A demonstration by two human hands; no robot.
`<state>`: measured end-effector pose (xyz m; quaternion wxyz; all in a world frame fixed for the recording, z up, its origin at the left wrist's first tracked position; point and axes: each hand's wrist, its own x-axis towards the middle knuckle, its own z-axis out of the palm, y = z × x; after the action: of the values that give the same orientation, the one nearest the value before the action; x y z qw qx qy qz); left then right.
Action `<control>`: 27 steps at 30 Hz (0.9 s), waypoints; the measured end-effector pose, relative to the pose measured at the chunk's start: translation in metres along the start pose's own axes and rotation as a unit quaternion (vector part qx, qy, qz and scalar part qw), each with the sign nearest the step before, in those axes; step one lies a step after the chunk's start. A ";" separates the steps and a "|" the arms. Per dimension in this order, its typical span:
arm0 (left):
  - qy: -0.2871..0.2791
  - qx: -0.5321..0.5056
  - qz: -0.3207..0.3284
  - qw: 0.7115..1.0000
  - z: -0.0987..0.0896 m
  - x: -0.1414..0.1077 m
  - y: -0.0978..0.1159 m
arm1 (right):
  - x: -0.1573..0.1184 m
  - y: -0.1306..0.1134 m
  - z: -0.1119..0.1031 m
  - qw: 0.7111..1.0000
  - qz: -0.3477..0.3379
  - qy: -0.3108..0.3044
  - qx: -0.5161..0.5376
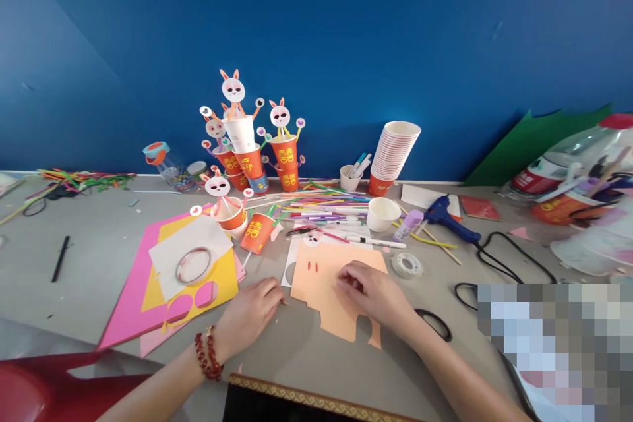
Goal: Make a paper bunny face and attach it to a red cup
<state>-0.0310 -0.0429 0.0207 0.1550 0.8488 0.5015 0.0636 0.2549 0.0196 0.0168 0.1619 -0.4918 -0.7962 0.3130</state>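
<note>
A peach-orange sheet of paper (329, 283) with cut-outs along its near edge lies on the table. Two small red ovals (313, 267) rest on its left part. Over the sheet, my right hand (370, 290) has its fingers curled together in a pinch; anything in them is hidden. Just left of the sheet, my left hand (251, 315) rests on the table with fingers bent and closed, and I cannot make out what they hold. Beaded bracelets circle the left wrist. A white sheet (289, 273) and a rabbit face (312, 239) peek out behind the peach paper.
Pink and yellow sheets (230, 277) with a tape roll (193, 265) lie left. Several rabbit cups (285, 151) stand at the back, beside stacked cups (394, 148). A glue stick (409, 224), clear tape (407, 264) and a corded glue gun (451, 219) are right.
</note>
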 end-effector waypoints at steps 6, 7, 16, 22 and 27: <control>-0.103 0.058 0.064 0.991 -0.012 -0.022 0.000 | 0.000 -0.002 -0.001 1.000 0.004 0.000 0.000; -0.142 0.069 0.080 0.984 -0.018 -0.032 0.000 | 0.000 -0.002 -0.001 1.000 0.005 -0.001 0.002; -0.154 0.021 0.040 0.987 -0.058 -0.051 -0.002 | 0.001 -0.001 0.000 1.000 -0.004 -0.004 0.002; -0.283 0.058 0.092 0.953 -0.033 -0.067 -0.006 | 0.001 -0.001 -0.001 1.000 0.005 -0.003 0.009; -0.245 -0.015 0.082 0.966 -0.059 -0.066 0.001 | 0.000 -0.002 0.000 1.000 0.004 -0.001 0.009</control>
<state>-0.0779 -0.0888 0.0796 0.2803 0.8743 0.3758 -0.1257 0.2541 0.0193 0.0182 0.1645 -0.4928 -0.7917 0.3214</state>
